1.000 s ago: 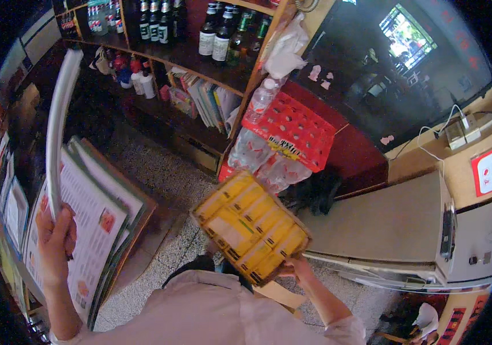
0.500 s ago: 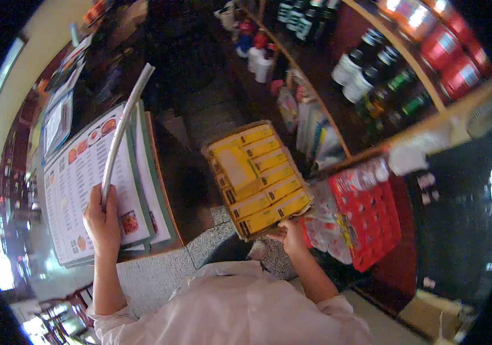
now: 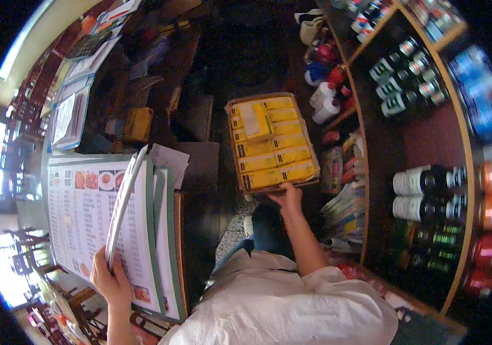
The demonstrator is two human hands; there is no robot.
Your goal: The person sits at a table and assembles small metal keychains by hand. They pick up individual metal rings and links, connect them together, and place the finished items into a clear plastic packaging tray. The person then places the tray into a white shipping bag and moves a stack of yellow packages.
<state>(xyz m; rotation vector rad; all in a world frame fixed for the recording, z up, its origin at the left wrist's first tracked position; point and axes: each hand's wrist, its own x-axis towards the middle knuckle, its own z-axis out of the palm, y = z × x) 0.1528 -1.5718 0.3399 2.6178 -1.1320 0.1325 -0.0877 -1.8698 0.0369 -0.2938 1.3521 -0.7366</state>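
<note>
The left hand (image 3: 110, 280) is closed on the lower edge of a laminated menu sheet (image 3: 124, 202) and lifts it from the stack of menus (image 3: 93, 224) lying on the table (image 3: 197, 190). The right hand (image 3: 286, 197) grips the near edge of a cardboard tray (image 3: 237, 149) full of yellow packets (image 3: 271, 146), held out in front of the shelf (image 3: 372, 144) with bottles (image 3: 424, 181).
</note>
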